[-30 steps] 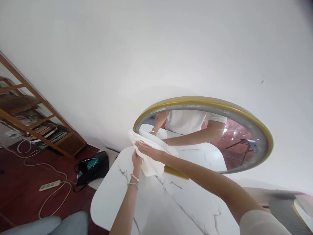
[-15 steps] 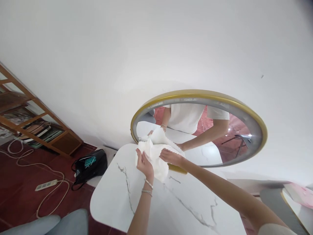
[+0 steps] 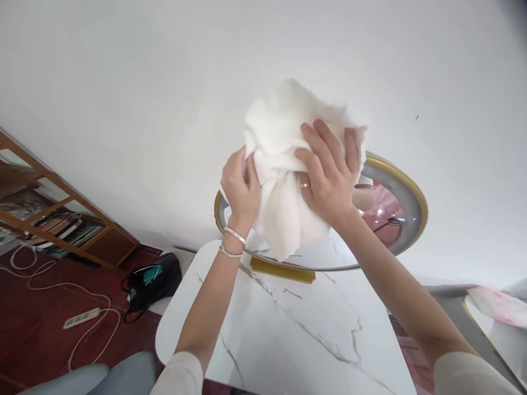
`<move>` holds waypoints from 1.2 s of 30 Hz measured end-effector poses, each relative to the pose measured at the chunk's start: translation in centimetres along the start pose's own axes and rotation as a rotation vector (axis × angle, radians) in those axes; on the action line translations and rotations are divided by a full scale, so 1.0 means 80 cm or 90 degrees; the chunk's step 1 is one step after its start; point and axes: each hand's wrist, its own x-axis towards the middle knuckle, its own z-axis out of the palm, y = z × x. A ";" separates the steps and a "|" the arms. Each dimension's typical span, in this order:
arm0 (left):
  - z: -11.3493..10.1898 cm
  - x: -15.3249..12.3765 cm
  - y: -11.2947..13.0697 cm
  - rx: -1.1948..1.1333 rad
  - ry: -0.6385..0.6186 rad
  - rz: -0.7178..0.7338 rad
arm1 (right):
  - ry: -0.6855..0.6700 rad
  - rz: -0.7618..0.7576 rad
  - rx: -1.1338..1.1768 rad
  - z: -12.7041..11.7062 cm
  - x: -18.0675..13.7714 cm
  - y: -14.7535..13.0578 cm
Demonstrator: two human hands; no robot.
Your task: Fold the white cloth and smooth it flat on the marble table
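Note:
A crumpled white cloth [image 3: 284,131] is raised in front of the oval mirror [image 3: 420,203], covering much of its glass and the top of its gold rim. My left hand [image 3: 241,184] grips the cloth's left edge, thumb turned inward. Across the cloth's right part lies my right hand [image 3: 329,170], its fingers bent over the fabric and a ring on one of them. Loose folds hang down between both hands. Below, the mirror's gold base [image 3: 282,270] rests on a white marble-patterned table [image 3: 288,329].
At left are a wooden shelf [image 3: 96,241], a black bag [image 3: 158,280] with a teal item, and a power strip [image 3: 81,318] with a trailing cable on the red floor. A pink-and-white package [image 3: 498,307] lies on a surface at right. A white wall rises behind the mirror.
Both hands have lifted the cloth from low by the tabletop to in front of the mirror. It is more spread out, and the mirror's base now shows.

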 end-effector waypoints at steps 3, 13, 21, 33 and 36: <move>0.011 -0.007 0.006 -0.026 0.015 0.090 | 0.027 0.014 -0.020 -0.007 0.000 -0.001; -0.039 -0.248 -0.103 0.154 -0.033 -0.156 | -0.447 -0.121 0.297 0.077 -0.242 -0.061; -0.025 -0.400 -0.097 0.120 -0.227 -0.402 | -0.485 -0.233 0.376 0.070 -0.346 -0.072; 0.012 -0.168 -0.010 0.036 0.164 -0.152 | -0.300 -0.060 0.192 0.041 -0.224 0.015; 0.032 -0.089 0.031 -0.025 0.205 -0.006 | -0.094 0.022 0.054 0.013 -0.173 0.057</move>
